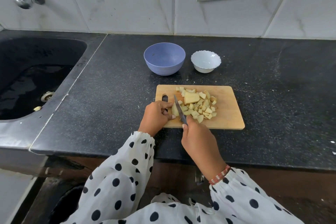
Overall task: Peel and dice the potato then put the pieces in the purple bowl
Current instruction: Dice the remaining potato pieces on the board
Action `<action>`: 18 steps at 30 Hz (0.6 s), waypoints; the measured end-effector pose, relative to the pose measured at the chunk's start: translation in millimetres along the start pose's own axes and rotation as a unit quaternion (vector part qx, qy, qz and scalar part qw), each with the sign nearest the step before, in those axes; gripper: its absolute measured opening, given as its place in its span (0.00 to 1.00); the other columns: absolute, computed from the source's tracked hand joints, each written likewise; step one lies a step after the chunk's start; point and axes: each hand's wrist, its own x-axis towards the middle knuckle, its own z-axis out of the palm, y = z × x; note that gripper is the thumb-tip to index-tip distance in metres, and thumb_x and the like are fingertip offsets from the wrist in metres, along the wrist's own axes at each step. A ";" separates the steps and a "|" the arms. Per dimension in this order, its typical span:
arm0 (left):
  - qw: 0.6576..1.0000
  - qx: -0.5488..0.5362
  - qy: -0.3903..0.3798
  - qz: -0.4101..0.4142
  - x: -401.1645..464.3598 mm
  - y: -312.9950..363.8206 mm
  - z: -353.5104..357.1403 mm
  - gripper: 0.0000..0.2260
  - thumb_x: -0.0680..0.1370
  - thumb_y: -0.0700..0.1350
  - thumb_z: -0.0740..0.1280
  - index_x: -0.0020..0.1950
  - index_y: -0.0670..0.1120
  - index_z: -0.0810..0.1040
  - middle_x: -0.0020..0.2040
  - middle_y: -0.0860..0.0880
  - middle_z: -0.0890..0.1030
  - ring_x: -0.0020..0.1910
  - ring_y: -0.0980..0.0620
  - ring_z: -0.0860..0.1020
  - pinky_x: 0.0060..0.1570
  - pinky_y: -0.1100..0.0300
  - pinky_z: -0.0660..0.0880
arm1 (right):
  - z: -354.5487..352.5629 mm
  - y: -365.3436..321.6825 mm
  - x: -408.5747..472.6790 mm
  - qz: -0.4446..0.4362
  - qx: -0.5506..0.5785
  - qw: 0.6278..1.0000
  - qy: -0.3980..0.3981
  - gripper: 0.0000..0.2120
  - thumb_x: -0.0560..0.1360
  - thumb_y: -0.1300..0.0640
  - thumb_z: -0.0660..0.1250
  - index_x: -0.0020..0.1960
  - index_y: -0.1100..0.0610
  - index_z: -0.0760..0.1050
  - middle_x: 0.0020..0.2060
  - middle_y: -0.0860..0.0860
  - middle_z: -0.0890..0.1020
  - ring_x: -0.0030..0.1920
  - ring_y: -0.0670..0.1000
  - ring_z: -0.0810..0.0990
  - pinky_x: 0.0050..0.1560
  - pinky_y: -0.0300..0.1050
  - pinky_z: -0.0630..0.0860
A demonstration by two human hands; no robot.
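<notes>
1. One broad black speckled stone counter carries everything; it runs out ahead of both hands, and a dark sink basin lies sunk into it well off beyond the left hand.
2. Under the hands sits a pale rectangular wooden chopping board with a slot handle by the left fingers.
3. Past the board, ahead of the left hand, stands the round purple bowl, holding no potato so far; just beside it, ahead of the right hand, stands a smaller white scalloped bowl.
4. The right hand grips the dark handle of a small steel-bladed knife, with the blade angled forward and down against the potato.
5. The left hand curls its fingers round a pale peeled potato chunk, pinning it to the board just left of the blade.
6. Right of the knife lies a heap of small yellow potato dice, with one larger uncut wedge on top.
7. Judging by this, dicing is the step in hand and is nearly finished. Next, the held chunk and the wedge need cutting down, with the left fingertips kept clear of the blade; then the dice must go forward into the purple bowl.
</notes>
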 end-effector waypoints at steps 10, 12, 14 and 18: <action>0.999 0.013 0.026 0.024 -3.5 0.8 4.2 0.17 0.70 0.38 0.73 0.59 0.43 0.78 0.45 0.47 0.79 0.37 0.56 0.72 0.39 0.77 0.67 | 1.3 -7.8 7.1 -0.001 -0.038 0.999 -0.014 0.18 0.80 0.58 0.56 0.69 0.58 0.63 0.49 0.53 0.79 0.48 0.52 0.79 0.38 0.42 0.67; 0.999 0.021 0.031 0.031 -4.1 0.5 4.3 0.17 0.70 0.38 0.72 0.59 0.43 0.78 0.43 0.49 0.77 0.37 0.57 0.71 0.38 0.80 0.65 | 2.7 -6.1 -3.4 -0.003 -0.035 0.999 -0.019 0.20 0.80 0.58 0.55 0.71 0.57 0.59 0.49 0.52 0.79 0.49 0.52 0.79 0.38 0.41 0.67; 0.999 0.025 0.031 0.038 -4.3 -0.3 4.1 0.17 0.70 0.38 0.73 0.58 0.43 0.79 0.42 0.49 0.77 0.38 0.56 0.71 0.38 0.80 0.64 | 3.1 -5.8 -7.4 0.000 -0.039 0.999 -0.028 0.21 0.80 0.58 0.55 0.72 0.57 0.58 0.49 0.52 0.79 0.49 0.52 0.79 0.38 0.41 0.66; 0.998 0.031 0.034 0.047 -4.2 0.3 4.0 0.16 0.70 0.38 0.73 0.58 0.43 0.79 0.42 0.48 0.77 0.38 0.55 0.72 0.40 0.75 0.64 | 2.6 -9.2 9.0 0.003 -0.045 0.998 -0.040 0.19 0.78 0.60 0.59 0.69 0.58 0.63 0.50 0.54 0.79 0.50 0.54 0.79 0.39 0.42 0.68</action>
